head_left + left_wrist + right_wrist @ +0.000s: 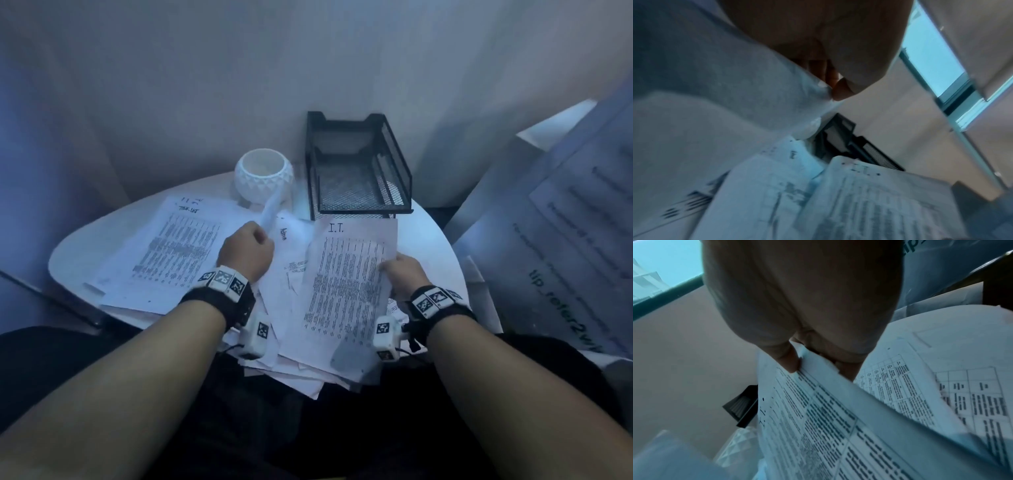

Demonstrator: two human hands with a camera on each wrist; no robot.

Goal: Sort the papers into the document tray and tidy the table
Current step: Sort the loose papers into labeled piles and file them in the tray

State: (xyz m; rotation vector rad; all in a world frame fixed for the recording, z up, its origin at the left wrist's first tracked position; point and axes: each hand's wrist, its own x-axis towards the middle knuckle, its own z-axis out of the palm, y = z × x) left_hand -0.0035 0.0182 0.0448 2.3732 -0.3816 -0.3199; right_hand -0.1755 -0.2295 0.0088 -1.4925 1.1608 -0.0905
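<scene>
A black mesh document tray (pixel 359 171) stands at the back of the round white table (pixel 68 253), its two tiers holding nothing I can see. Printed papers lie scattered over the table. My right hand (pixel 397 270) pinches the right edge of the sheet headed "I.T." (pixel 346 284), thumb on top (pixel 791 363). My left hand (pixel 250 246) grips a pale sheet (pixel 270 209) that curls upward toward the pot; in the left wrist view this sheet (pixel 735 97) fills the left side. A sheet headed "TASK LIST" (pixel 171 246) lies at the left.
A white faceted pot (pixel 263 174) sits left of the tray. More sheets hang over the table's near edge (pixel 308 377). A large printed board (pixel 565 246) leans at the right. A wall stands close behind the table.
</scene>
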